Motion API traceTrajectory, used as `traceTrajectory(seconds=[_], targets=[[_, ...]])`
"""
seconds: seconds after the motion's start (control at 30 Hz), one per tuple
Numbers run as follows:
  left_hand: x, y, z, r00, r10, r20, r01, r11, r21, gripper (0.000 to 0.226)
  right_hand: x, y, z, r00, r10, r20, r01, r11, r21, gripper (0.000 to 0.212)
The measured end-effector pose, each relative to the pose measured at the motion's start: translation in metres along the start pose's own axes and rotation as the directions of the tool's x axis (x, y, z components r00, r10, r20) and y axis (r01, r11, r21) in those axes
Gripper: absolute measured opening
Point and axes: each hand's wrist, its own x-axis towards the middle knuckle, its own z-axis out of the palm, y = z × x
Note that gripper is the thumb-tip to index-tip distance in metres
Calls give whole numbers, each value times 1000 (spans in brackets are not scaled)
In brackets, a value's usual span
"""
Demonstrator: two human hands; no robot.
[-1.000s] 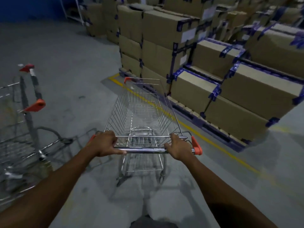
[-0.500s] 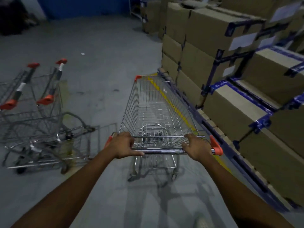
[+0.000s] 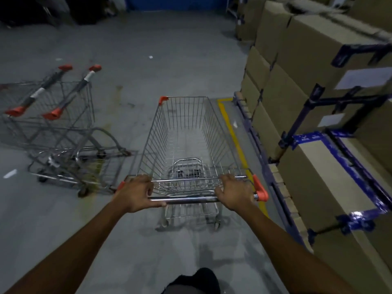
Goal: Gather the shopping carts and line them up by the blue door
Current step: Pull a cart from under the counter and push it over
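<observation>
Gripping handle bar (image 3: 186, 200) near both ends: left hand (image 3: 135, 193), right hand (image 3: 234, 193), fingers wrapped. Shopping cart (image 3: 184, 132) mid-floor, pointed at blue door (image 3: 176, 2) on far edge. Push evenly; hold left of yellow line (image 3: 231, 128), clear of nested carts (image 3: 57, 124) leftward.

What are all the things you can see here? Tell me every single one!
pushed cart: one, silver wire with orange corners, middle, nothing inside.
parked carts: two, grey wire with orange handle ends, nested on the left.
cardboard boxes: many, brown with blue tape, stacked along the right.
paper labels: at least two, white, on the boxes.
yellow line: one, yellow, on the floor beside the boxes.
blue door: one, blue, far end.
floor: one, grey.
left grip: one bare hand, curled round the cart handle's left end.
right grip: one bare hand, curled round its right end.
</observation>
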Motion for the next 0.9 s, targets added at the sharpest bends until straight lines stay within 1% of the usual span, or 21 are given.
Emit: traceTrajectory(seconds=[0.07,0.17,0.23,0.27,0.33,0.37,0.43,0.47,0.57,0.63,0.73,0.8,0.9], targets=[[18,9,2,999,-50,-16,50,998,-34,83,29,16,-7,998,-55,-25,55,998,7,74],[51,24,-1,994,-110,-5,109,990,-86,83,84,39,-25,990,-131,-41,133,991,34,79],[76,29,-5,985,-171,-2,170,978,-118,86,125,51,-35,981,-193,-25,194,981,32,83],[90,30,-7,980,-197,-6,195,972,-130,87,145,56,-39,976,-218,-18,218,976,23,78],[115,32,-12,970,-244,-8,241,960,-143,86,188,64,-45,965,-261,0,261,965,-2,59],[126,33,-14,962,-272,-8,268,952,-147,85,208,67,-49,957,-290,14,290,957,-5,57],[147,34,-20,949,-316,-27,308,939,-153,83,246,70,-58,936,-350,42,350,937,-1,65],[157,35,-22,941,-336,-34,328,933,-151,83,265,72,-61,924,-379,50,379,925,3,65],[185,40,-28,900,-431,-59,421,898,-131,84,319,76,-70,883,-463,72,464,886,-5,51],[200,45,-30,873,-484,-59,474,871,-129,85,351,79,-75,862,-498,96,501,865,-11,49],[225,54,-31,837,-546,-31,536,830,-157,86,396,80,-83,826,-547,138,555,832,-21,62],[242,64,-34,807,-591,-11,581,797,-165,87,428,80,-89,798,-586,141,595,803,-32,69],[269,79,-44,741,-671,-2,660,730,-178,88,477,79,-95,749,-647,140,659,749,-61,78]])
